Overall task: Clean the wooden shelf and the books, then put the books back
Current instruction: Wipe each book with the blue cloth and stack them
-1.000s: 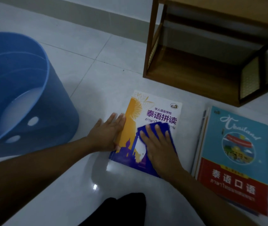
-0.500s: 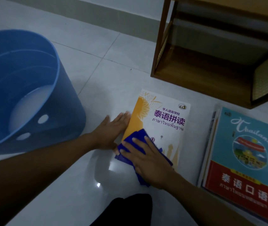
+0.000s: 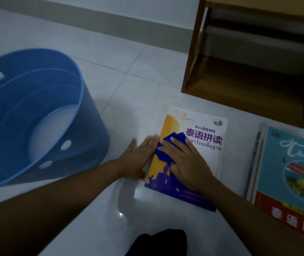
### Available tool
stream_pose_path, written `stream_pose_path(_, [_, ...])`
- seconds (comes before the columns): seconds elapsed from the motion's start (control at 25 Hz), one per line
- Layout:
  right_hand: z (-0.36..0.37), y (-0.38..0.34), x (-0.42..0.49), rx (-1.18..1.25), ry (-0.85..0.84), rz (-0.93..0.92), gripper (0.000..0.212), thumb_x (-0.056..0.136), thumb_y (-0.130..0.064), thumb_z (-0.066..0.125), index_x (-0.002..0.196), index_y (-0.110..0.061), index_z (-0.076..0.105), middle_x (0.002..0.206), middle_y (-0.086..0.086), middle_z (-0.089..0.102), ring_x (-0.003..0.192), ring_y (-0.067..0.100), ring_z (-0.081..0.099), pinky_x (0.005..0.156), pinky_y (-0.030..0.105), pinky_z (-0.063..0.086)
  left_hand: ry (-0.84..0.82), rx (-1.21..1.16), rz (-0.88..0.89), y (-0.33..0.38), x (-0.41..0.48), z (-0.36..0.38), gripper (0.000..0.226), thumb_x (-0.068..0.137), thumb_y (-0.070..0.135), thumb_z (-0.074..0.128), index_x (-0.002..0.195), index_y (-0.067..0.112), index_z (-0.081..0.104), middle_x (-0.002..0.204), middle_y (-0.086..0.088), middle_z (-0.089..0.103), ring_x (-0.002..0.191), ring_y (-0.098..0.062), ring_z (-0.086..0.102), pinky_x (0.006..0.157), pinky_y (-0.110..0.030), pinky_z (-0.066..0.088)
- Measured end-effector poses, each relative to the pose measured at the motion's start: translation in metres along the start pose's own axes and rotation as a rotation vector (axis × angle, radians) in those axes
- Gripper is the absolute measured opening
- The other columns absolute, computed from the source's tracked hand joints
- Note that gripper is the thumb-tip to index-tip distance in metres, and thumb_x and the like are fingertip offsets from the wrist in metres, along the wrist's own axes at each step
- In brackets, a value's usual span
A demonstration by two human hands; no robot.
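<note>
White, orange and purple paperback book [image 3: 205, 126] lies flat on the pale tiled floor [image 3: 110, 58] straight in front of you. Its long axis runs away from you toward the open wooden shelf [image 3: 239, 97], and the far end leans a little right. Your right hand [image 3: 188, 163] lies on the cover with fingers straight and spread, pressing a folded blue cloth [image 3: 163, 157] onto the orange strip near the book's left edge. Your left hand [image 3: 138, 161], flat and unclenched, rests on the floor touching that same edge, apparently bracing the book. From the cloth, most of the cover lies to the right and farther from you. The wipe therefore probably has to travel rightward and along the long axis, and the right hand is already placed for it. A stack of books topped by a teal-and-red cover [image 3: 291, 163] lies just right of this book, and a blue plastic tub [image 3: 90, 137] stands to your left.
</note>
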State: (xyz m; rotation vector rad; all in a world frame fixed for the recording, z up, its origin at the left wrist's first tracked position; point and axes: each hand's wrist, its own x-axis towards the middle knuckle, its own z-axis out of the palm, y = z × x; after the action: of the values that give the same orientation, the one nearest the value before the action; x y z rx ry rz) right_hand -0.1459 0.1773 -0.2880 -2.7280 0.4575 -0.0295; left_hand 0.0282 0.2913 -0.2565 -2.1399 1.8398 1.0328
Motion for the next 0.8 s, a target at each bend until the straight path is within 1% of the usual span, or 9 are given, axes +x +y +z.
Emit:
stream_pose_path(0.08, [0.0, -0.001, 0.011, 0.0, 0.032, 0.073, 0.061, 0.086, -0.033, 0.025, 0.147, -0.03, 0.032, 0.156, -0.013, 0.024, 0.145, 0.008, 0.011, 0.119, 0.038, 0.001, 0.004, -0.007, 0.002, 0.0, 0.0, 0.001, 0.13, 0.073, 0.042, 0.076, 0.143, 0.015, -0.03, 0.156, 0.0, -0.027, 0.133, -0.008, -0.03, 0.114, -0.051, -0.011])
stream_pose_path(0.16, [0.001, 0.003, 0.025, -0.024, 0.059, 0.164, 0.063, 0.087, -0.036, 0.019, 0.149, -0.029, 0.028, 0.157, -0.011, 0.021, 0.146, 0.012, 0.011, 0.119, 0.04, -0.002, -0.009, 0.027, 0.005, 0.0, 0.003, 0.002, 0.129, 0.074, 0.043, 0.075, 0.143, 0.015, -0.031, 0.155, 0.0, -0.03, 0.132, -0.01, -0.032, 0.114, -0.052, -0.01])
stream_pose_path(0.24, [-0.001, 0.008, 0.042, -0.055, 0.037, 0.224, 0.064, 0.089, -0.04, 0.016, 0.152, -0.029, 0.02, 0.159, -0.01, 0.015, 0.147, 0.015, 0.006, 0.117, 0.043, -0.006, -0.03, 0.04, 0.009, -0.001, 0.004, 0.003, 0.127, 0.076, 0.044, 0.073, 0.143, 0.016, -0.031, 0.154, 0.0, -0.031, 0.132, -0.011, -0.034, 0.114, -0.052, -0.009])
stream_pose_path(0.32, [-0.008, 0.021, 0.059, -0.065, 0.003, 0.241, 0.061, 0.094, -0.041, 0.019, 0.153, -0.03, 0.012, 0.16, -0.009, 0.008, 0.148, 0.017, 0.001, 0.116, 0.044, -0.008, -0.039, 0.036, 0.006, -0.001, 0.004, 0.003, 0.126, 0.076, 0.044, 0.073, 0.143, 0.017, -0.031, 0.155, 0.0, -0.03, 0.132, -0.01, -0.033, 0.115, -0.053, -0.007])
stream_pose_path(0.44, [-0.022, 0.047, 0.071, -0.067, -0.003, 0.308, 0.057, 0.1, -0.036, 0.028, 0.153, -0.028, 0.008, 0.161, -0.007, 0.003, 0.148, 0.02, -0.002, 0.118, 0.046, -0.003, -0.048, 0.011, -0.016, -0.001, 0.003, 0.004, 0.127, 0.076, 0.046, 0.073, 0.142, 0.019, -0.032, 0.155, 0.001, -0.029, 0.139, -0.014, -0.029, 0.116, -0.056, -0.004])
stream_pose_path(0.52, [-0.028, 0.059, 0.063, -0.076, 0.031, 0.432, 0.057, 0.1, -0.029, 0.032, 0.153, -0.025, 0.011, 0.161, -0.003, 0.005, 0.148, 0.023, 0.0, 0.118, 0.049, 0.001, -0.049, 0.021, -0.021, 0.0, 0.001, 0.002, 0.127, 0.076, 0.045, 0.073, 0.142, 0.019, -0.033, 0.155, 0.002, -0.029, 0.141, -0.017, -0.027, 0.116, -0.057, -0.003])
stream_pose_path(0.6, [-0.031, 0.066, 0.046, -0.068, 0.088, 0.522, 0.057, 0.098, -0.019, 0.038, 0.152, -0.021, 0.018, 0.161, 0.0, 0.009, 0.148, 0.025, 0.003, 0.118, 0.049, 0.003, -0.024, 0.041, -0.012, 0.0, 0.001, 0.002, 0.126, 0.077, 0.044, 0.072, 0.143, 0.019, -0.032, 0.155, 0.001, -0.029, 0.142, -0.019, -0.026, 0.116, -0.056, -0.003])
stream_pose_path(0.72, [-0.036, 0.077, 0.026, 0.138, 0.182, 0.532, 0.058, 0.092, 0.002, 0.044, 0.147, -0.011, 0.032, 0.158, 0.007, 0.02, 0.147, 0.028, 0.009, 0.12, 0.044, 0.005, -0.007, 0.042, 0.017, -0.001, 0.002, 0.003, 0.123, 0.078, 0.041, 0.072, 0.144, 0.016, -0.029, 0.156, -0.001, -0.027, 0.143, -0.019, -0.024, 0.117, -0.048, -0.002])
stream_pose_path(0.8, [-0.044, 0.085, 0.022, 0.241, 0.182, 0.511, 0.057, 0.091, 0.009, 0.043, 0.145, -0.007, 0.034, 0.156, 0.01, 0.025, 0.146, 0.028, 0.014, 0.12, 0.04, 0.01, -0.019, -0.02, 0.03, -0.001, 0.001, 0.002, 0.119, 0.08, 0.036, 0.072, 0.147, 0.014, -0.023, 0.158, -0.003, -0.019, 0.146, -0.02, -0.015, 0.118, -0.043, 0.003])
